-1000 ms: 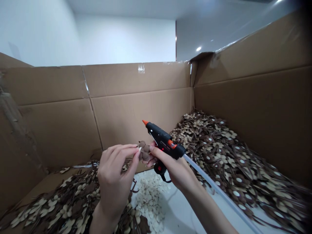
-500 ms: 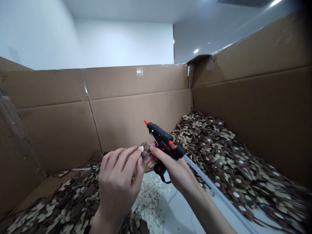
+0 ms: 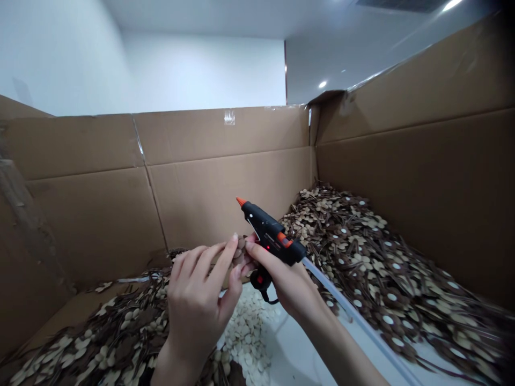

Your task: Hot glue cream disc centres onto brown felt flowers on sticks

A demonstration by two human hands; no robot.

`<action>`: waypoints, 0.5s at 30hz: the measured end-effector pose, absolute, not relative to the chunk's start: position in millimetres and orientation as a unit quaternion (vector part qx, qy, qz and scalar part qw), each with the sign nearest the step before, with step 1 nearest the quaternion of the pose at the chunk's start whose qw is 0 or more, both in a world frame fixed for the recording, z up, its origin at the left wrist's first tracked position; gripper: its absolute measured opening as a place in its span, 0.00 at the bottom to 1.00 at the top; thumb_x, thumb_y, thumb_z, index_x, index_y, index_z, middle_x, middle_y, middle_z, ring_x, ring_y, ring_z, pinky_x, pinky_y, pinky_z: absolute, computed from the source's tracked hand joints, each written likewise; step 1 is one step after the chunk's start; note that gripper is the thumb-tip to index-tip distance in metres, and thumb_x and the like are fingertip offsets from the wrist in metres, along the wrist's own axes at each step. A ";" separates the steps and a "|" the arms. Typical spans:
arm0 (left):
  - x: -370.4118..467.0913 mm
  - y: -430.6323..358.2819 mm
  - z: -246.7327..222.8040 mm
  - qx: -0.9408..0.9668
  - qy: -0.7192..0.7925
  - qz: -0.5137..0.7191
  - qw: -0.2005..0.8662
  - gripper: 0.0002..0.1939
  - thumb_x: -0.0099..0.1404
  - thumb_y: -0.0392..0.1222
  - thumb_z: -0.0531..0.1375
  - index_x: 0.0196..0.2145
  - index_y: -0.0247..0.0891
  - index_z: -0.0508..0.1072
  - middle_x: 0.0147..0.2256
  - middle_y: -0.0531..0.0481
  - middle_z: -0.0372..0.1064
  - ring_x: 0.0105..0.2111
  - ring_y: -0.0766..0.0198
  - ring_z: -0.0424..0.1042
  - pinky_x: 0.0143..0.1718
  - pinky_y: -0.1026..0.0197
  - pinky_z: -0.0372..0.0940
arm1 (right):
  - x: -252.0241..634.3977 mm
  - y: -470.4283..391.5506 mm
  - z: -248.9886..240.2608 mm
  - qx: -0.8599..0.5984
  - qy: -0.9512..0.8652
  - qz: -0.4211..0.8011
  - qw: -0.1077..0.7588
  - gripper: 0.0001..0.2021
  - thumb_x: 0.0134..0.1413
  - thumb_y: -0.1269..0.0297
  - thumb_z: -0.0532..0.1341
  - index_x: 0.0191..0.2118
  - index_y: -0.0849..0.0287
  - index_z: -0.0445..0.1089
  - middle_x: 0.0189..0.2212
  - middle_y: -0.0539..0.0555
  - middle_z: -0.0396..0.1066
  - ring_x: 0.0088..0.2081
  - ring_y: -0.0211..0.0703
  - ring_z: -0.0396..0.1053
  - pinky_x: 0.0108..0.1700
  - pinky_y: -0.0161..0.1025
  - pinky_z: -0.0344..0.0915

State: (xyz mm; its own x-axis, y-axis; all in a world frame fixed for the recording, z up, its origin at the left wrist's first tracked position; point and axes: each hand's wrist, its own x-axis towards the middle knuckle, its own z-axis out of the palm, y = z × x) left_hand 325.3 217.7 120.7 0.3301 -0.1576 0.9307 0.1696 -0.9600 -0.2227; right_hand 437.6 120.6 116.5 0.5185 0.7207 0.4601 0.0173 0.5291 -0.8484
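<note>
A black glue gun (image 3: 271, 231) with an orange tip pointing up and left rests in my right hand (image 3: 287, 276), a red light showing on its side. The thumb and fingertips of that hand also pinch a small brown flower piece (image 3: 240, 251). My left hand (image 3: 201, 295) is closed at the flower's left side, its index finger pressing over the flower and its thumb below. The flower's centre is hidden behind that fingertip. Under the hands lies a heap of small cream discs (image 3: 247, 327) on a white surface (image 3: 295, 354).
Brown and cream flower pieces with thin stems are piled at the left (image 3: 116, 343) and in a larger heap at the right (image 3: 374, 257), many with white dots. Tall cardboard walls (image 3: 229, 182) stand behind and at both sides. A pale raised edge (image 3: 354, 316) runs beside the right heap.
My left hand has shifted slightly right, and its index finger has moved up over the flower. The white disc seen between its fingertips before is now out of sight.
</note>
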 end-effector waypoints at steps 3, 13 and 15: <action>322.4 219.6 121.3 -0.818 0.002 -0.573 0.060 0.18 0.65 0.36 0.52 0.51 0.38 0.71 0.42 0.47 0.74 0.40 0.60 0.69 0.43 0.58 0.60 | 434.7 121.4 120.3 -0.426 -0.436 0.235 0.757 0.13 0.54 0.54 0.60 0.35 0.61 0.70 0.29 0.51 0.72 0.31 0.35 0.70 0.38 0.34 0.66; 322.8 291.6 111.1 -0.896 -0.273 -0.342 -0.076 0.16 0.67 0.45 0.48 0.42 0.39 0.73 0.39 0.48 0.74 0.38 0.61 0.71 0.39 0.63 0.61 | 443.3 98.6 138.7 -0.512 -0.536 0.254 0.622 0.09 0.48 0.62 0.61 0.25 0.62 0.66 0.18 0.49 0.67 0.23 0.35 0.68 0.29 0.33 0.65; 327.7 315.5 94.2 -0.954 -0.282 -0.085 -0.057 0.12 0.65 0.40 0.51 0.37 0.39 0.74 0.38 0.49 0.74 0.38 0.61 0.71 0.38 0.64 0.60 | 455.3 92.5 140.4 -0.523 -0.614 0.332 0.489 0.06 0.43 0.66 0.63 0.26 0.62 0.67 0.19 0.49 0.67 0.23 0.36 0.68 0.25 0.32 0.64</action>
